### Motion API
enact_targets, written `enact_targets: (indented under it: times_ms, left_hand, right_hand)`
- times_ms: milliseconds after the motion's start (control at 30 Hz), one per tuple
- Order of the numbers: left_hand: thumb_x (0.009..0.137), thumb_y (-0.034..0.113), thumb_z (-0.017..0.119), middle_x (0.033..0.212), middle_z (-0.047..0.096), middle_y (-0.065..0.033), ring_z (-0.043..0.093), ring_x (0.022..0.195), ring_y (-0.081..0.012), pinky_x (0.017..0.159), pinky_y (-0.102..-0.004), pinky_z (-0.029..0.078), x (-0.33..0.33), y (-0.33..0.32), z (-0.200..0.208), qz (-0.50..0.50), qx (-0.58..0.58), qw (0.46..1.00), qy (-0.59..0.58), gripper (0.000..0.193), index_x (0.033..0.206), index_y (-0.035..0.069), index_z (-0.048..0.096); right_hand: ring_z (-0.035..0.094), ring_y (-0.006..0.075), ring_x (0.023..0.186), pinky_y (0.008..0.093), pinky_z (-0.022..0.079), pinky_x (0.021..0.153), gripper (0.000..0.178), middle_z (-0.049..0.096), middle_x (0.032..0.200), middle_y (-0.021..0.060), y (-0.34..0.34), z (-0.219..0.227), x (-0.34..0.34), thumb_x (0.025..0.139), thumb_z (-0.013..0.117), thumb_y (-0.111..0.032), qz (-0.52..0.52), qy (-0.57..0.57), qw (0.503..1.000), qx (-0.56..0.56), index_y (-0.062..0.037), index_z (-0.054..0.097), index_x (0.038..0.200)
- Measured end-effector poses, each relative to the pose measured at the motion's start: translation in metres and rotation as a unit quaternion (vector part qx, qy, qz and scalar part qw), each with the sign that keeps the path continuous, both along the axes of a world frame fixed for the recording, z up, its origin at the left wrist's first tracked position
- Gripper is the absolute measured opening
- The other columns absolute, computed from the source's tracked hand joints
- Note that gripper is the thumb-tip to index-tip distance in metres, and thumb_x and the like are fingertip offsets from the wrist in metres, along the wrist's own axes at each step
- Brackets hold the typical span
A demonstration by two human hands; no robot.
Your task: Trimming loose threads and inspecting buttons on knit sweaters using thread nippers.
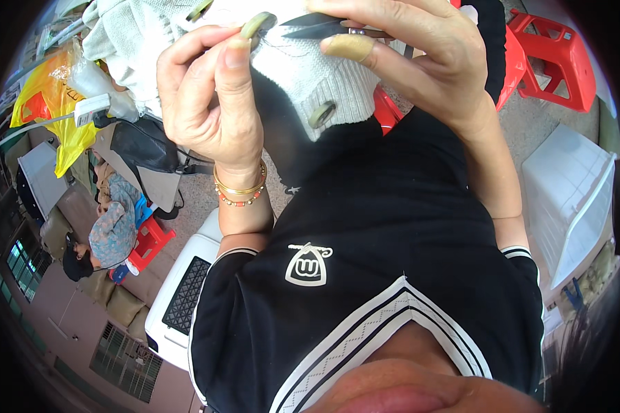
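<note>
Between the thumb and fingers of my left hand (213, 103) is a green ring-like button (258, 26). Loose dark threads trail from beside it. A pair of small dark-bladed thread snips (315, 29) is gripped in my right hand (430, 58), the tips pointing at the button and threads. A tan bandage (349, 47) wraps my right thumb. Below both hands lies a pale grey knit garment (303, 79) with a ribbed edge. Another green button (322, 114) sits near that edge, and one more (200, 9) shows at the top. My right fingers partly hide the snips' handles.
Red plastic stools (558, 62) stand at the right, near a white bin (565, 186). At the left are a yellow plastic bag (69, 117), a black bag (145, 148) and a seated person (117, 224). A white case-like box (176, 296) stands by my left elbow.
</note>
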State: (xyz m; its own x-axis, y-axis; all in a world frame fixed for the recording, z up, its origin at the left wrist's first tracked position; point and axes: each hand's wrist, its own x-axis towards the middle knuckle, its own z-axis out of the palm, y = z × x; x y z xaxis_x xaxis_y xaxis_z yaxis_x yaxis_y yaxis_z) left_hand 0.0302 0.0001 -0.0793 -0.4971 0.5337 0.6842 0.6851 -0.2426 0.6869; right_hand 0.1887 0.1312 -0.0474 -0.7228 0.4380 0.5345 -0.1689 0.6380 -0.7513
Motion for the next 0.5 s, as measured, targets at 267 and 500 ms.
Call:
enact_targets:
  times_ms: [267, 500]
  left_hand:
    - [0.084, 0.007, 0.072, 0.093, 0.064, -0.0093, 0.059, 0.078, -0.0129, 0.070, -0.0225, 0.047, -0.0014, -0.0008, -0.0012, -0.005, 0.003, 1.000, 0.008, 0.010, 0.087, -0.002, 0.073]
    - [0.082, 0.008, 0.073, 0.092, 0.065, -0.0089, 0.059, 0.078, -0.0126, 0.070, -0.0225, 0.046, -0.0028, -0.0010, 0.0001, -0.010, 0.000, 1.000, 0.017, 0.010, 0.087, -0.002, 0.073]
  right_hand:
    - [0.056, 0.0187, 0.063, 0.0276, 0.044, 0.054, 0.034, 0.057, 0.074, 0.0076, -0.0035, 0.0075, -0.0049, 0.074, 0.077, -0.008, -0.011, -0.026, 0.999, 0.043, -0.0010, 0.068, 0.106]
    - [0.056, 0.0184, 0.063, 0.0276, 0.045, 0.054, 0.032, 0.057, 0.075, 0.0068, -0.0042, 0.0084, -0.0052, 0.075, 0.077, -0.011, -0.020, -0.024, 0.997, 0.074, -0.0025, 0.069, 0.104]
